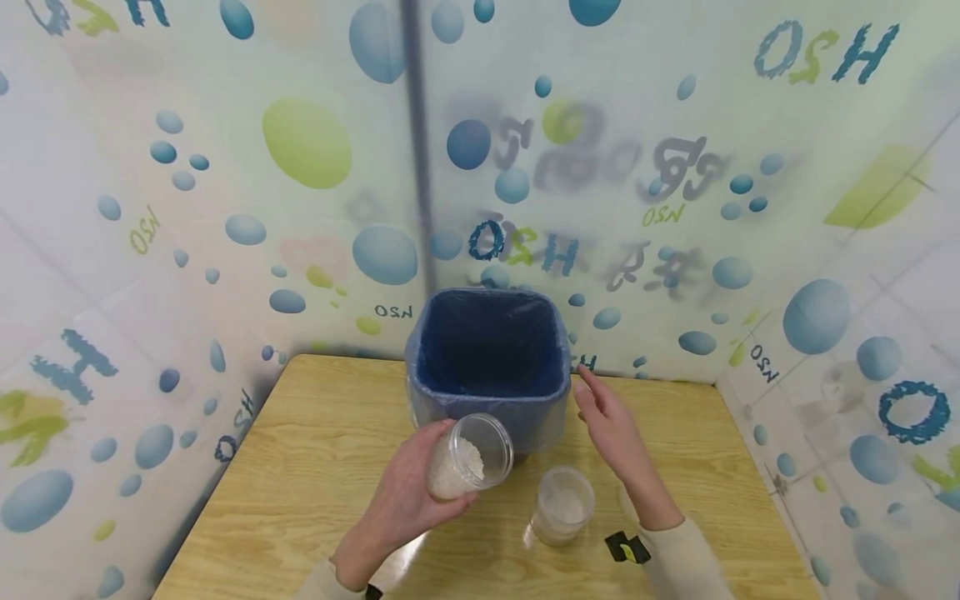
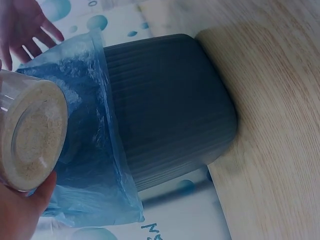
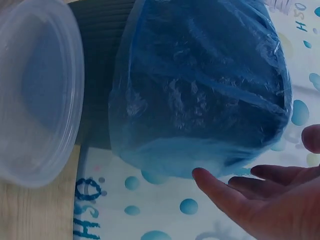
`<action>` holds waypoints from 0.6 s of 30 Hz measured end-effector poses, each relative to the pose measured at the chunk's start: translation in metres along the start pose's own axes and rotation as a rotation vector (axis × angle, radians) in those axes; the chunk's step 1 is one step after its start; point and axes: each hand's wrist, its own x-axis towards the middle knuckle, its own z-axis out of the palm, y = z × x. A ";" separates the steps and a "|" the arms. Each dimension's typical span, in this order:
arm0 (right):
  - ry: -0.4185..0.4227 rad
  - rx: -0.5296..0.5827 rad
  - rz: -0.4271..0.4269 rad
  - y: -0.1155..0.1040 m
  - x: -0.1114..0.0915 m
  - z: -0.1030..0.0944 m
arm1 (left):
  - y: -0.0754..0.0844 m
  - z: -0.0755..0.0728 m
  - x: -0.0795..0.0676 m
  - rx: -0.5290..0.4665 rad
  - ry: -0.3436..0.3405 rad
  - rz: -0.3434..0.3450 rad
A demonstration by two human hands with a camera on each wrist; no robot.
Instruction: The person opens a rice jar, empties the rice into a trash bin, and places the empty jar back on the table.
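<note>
My left hand (image 1: 408,483) grips a clear jar (image 1: 492,442) of white grains that look like rice (image 1: 455,467). The jar tilts, its open mouth facing right, near the front of a blue bin (image 1: 487,400) lined with a translucent bag (image 3: 200,90). In the left wrist view, the jar's round base (image 2: 39,135) shows grains packed against it. My right hand (image 1: 611,425) holds nothing; its fingers are extended beside the bin's right rim. A second clear container (image 1: 562,504) with whitish contents stands upright on the table, left of my right wrist.
The wooden table (image 1: 330,433) bears the bin at its back edge. A patterned curtain (image 1: 322,267) hangs behind and along both sides. A small black item (image 1: 626,547) lies by the right cuff. A pale round edge (image 1: 628,507) shows partly behind the right wrist.
</note>
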 end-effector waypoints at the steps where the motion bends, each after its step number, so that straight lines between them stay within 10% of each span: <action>1: -0.010 0.025 0.015 0.000 0.003 0.002 | -0.001 0.000 0.000 0.004 0.007 0.006; 18: -0.074 0.296 0.098 -0.006 0.018 0.027 | -0.017 -0.022 -0.007 -0.002 0.056 -0.018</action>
